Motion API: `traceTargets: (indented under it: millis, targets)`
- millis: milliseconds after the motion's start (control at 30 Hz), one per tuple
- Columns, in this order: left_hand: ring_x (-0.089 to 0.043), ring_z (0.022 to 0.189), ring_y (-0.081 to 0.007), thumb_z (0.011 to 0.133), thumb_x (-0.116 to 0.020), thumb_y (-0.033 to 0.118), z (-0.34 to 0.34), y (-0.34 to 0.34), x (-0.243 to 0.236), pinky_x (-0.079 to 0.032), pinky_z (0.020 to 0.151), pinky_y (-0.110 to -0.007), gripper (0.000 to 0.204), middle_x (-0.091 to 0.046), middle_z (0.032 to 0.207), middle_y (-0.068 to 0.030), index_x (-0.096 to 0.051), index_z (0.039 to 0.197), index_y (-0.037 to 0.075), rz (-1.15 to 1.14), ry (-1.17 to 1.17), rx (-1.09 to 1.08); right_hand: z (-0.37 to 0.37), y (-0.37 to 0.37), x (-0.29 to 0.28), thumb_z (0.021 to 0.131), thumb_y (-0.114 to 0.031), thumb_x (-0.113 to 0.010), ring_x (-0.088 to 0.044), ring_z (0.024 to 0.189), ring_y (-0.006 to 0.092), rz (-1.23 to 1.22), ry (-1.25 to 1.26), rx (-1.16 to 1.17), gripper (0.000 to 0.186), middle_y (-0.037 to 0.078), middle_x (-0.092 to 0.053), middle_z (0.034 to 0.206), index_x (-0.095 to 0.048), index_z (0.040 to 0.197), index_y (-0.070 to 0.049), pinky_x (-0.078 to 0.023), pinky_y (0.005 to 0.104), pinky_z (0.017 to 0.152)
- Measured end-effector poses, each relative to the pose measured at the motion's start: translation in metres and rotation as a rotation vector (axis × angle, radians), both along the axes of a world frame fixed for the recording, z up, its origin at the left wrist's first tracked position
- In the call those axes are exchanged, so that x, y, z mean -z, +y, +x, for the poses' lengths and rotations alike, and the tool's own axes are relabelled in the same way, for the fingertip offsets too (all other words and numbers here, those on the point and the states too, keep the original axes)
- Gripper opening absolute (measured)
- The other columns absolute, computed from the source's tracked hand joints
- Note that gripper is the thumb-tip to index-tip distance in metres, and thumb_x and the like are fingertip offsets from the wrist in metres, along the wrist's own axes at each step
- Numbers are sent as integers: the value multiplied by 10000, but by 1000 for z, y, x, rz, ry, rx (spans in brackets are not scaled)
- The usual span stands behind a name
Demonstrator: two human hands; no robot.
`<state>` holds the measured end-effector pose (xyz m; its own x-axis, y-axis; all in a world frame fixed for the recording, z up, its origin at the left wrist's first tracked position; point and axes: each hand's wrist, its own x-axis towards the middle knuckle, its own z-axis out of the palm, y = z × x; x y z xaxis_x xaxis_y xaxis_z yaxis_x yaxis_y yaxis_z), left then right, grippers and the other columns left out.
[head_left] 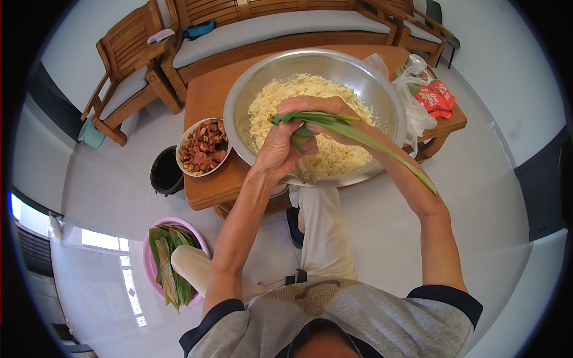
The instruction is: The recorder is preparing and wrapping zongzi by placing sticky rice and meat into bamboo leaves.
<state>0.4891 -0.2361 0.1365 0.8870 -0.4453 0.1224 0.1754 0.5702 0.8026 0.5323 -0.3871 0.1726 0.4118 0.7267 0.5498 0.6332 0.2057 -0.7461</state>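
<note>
Both my hands are raised over a wide metal bowl (239, 119) of pale yellow, grainy rice (280, 90). My left hand (279, 144) is closed around the lower side of a folded long green leaf (364, 136), its thumb pressed on the leaf. From the far side my right hand (319, 107) curls over the same leaf, fingertips bent toward the left hand. The leaf's narrow tail sticks out past my right forearm toward the lower right. Whether anything lies inside the fold is hidden. Below my left hand, thin brown sticks (307, 170) show at the bowl's near edge.
Left of the metal bowl, a bowl of cut meat (204, 147) sits on the wooden table (206, 98). A black bin (166, 172) stands beside the table. On the floor, a pink basin (148, 262) holds more leaves. Plastic bags and a red packet (436, 99) lie right.
</note>
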Motion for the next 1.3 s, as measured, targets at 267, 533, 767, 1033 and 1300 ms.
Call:
traceTargets:
  millis: [267,533,767,1033,1300]
  targets:
    - [-410,629,-176,663,-452,733,2,-5,-1,-351,599,-319,708,-465,770,-36,-482,907,68,-89,-7,10,13,-6,4,776,-117,-560,-514,1027,210,24,-41,43,305,90,-556,1100,-563,1079,-79,-404,331,893]
    - [-449,703,-155,810,-404,584,18,-11,-6,-376,614,-331,526,-511,864,-45,-484,989,95,-116,68,-15,23,-12,5,709,-94,-620,-415,958,171,-153,-483,309,321,21,-413,960,-614,1030,-103,-382,276,813]
    - [-479,707,-160,818,-424,553,24,-4,3,-410,687,-359,504,-542,865,-52,-478,1057,113,-74,43,-24,11,-10,12,721,-96,-606,-502,954,223,-1,-551,435,349,76,-505,1028,-566,1067,-113,-423,302,823]
    - [-480,706,-140,872,-427,416,15,-2,-13,-418,650,-318,340,-540,871,-29,-493,1021,117,-77,43,-75,-10,-11,16,695,-63,-643,-563,889,232,195,-576,557,374,108,-559,1015,-556,1059,-68,-456,315,780]
    - [-508,743,-125,872,-422,420,16,-5,-15,-420,645,-286,362,-572,865,-23,-525,1002,99,-83,134,-119,-25,-17,21,702,-49,-628,-523,923,241,2,-710,687,446,110,-503,1004,-520,1134,-55,-444,307,799]
